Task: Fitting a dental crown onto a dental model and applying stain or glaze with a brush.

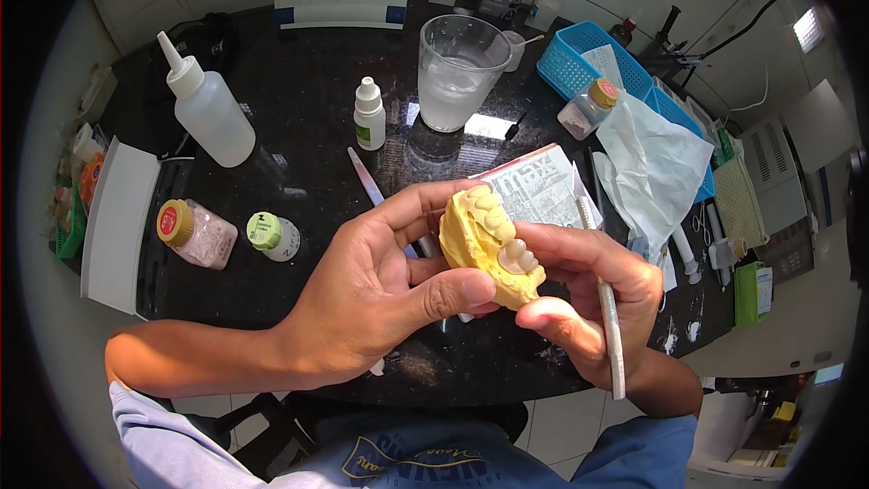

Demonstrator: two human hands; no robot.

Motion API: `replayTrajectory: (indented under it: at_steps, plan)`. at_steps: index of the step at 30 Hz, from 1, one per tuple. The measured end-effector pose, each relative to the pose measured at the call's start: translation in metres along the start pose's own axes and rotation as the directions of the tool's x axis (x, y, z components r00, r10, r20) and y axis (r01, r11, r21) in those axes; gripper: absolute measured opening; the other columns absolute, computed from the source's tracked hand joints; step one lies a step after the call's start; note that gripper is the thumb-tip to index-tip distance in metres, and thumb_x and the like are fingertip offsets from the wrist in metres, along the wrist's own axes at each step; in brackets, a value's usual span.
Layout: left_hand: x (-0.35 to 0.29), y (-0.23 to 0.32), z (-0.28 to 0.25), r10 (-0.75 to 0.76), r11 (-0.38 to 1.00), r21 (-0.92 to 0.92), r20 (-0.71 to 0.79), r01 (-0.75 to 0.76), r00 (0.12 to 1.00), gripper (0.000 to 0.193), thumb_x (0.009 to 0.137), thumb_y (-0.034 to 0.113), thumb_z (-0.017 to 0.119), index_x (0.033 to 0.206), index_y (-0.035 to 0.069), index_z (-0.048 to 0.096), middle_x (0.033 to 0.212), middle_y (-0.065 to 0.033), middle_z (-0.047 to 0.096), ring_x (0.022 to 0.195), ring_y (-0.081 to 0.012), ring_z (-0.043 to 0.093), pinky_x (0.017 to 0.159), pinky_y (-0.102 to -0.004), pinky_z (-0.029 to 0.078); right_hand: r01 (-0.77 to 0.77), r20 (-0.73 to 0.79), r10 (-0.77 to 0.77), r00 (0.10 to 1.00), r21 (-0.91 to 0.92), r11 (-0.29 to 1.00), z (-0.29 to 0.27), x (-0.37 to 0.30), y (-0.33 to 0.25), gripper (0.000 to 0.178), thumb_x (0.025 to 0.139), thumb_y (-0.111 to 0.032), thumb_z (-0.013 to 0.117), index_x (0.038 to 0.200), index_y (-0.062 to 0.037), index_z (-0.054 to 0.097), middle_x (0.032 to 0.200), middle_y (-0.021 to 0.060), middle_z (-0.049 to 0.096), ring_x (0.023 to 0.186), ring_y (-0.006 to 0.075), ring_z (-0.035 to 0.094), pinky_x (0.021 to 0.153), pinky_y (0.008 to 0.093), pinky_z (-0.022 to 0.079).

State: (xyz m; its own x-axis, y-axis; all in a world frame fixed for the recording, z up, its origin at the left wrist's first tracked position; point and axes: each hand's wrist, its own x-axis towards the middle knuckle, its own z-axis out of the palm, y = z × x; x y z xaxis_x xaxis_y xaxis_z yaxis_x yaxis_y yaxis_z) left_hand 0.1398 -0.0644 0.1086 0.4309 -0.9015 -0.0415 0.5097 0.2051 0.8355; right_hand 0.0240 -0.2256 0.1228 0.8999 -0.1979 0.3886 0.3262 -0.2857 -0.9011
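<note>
A yellow dental cast [462, 240] is held up over the middle of the table, with my left hand [362, 276] closed around its left side and the thumb across its near edge. On the cast sits a pale bridge of teeth [516, 256] with a pinkish base, lighter than the yellow teeth beside it. The fingers of my right hand [602, 285] touch the cast's right end. Tucked in that same hand is a slim metal instrument [610, 335], its shaft slanting from beyond the fingers down past the palm. The fingertips behind the cast are hidden.
Beyond my hands stand a glass of cloudy liquid [457, 81] and a small dropper bottle [368, 115]. Leftward are a squeeze bottle [213, 113] and powder jars [201, 234]. Printed paper [534, 186], white tissue [656, 149] and blue baskets [566, 63] lie right. A shade guide [339, 16] is at the back.
</note>
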Motion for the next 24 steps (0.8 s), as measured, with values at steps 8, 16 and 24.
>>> replayTrajectory:
  at_steps: [8,16,24]
  plan:
    - [0.0,-0.001,0.002,0.026,1.0,-0.009,-0.011,-0.027,1.0,0.073,0.083,0.016,0.072,0.138,-0.004,0.029,0.126,-0.0152,0.047,0.117,-0.0228,0.053,0.1,-0.0366,0.047,0.01,0.002,-0.01,1.0,-0.02,1.0,-0.005,-0.002,0.002,0.043,0.072,-0.009,0.08,0.109,0.0037,0.063,0.101,0.0168,0.067,0.085,0.0197,0.069,0.074,0.0277,0.056]
    - [-0.001,0.004,0.003,0.104,0.991,0.091,-0.031,-0.1,0.994,0.077,0.078,0.013,0.076,0.137,-0.003,0.03,0.128,-0.0149,0.046,0.117,-0.0203,0.051,0.103,-0.0368,0.044,0.095,0.034,-0.093,0.995,-0.061,0.994,-0.006,0.0,0.003,0.037,0.073,-0.007,0.079,0.106,0.0035,0.065,0.096,0.0172,0.068,0.085,0.0195,0.068,0.074,0.0278,0.055]
    - [-0.002,0.007,0.001,0.127,0.975,0.182,0.027,-0.129,0.992,0.077,0.077,0.005,0.076,0.138,-0.002,0.03,0.13,-0.0146,0.044,0.116,-0.0222,0.054,0.099,-0.037,0.048,-0.073,0.015,0.072,0.997,0.167,0.983,-0.01,0.001,-0.006,0.019,0.088,-0.001,0.06,0.104,0.0077,0.058,0.103,0.0179,0.065,0.095,0.0202,0.065,0.085,0.0313,0.052]
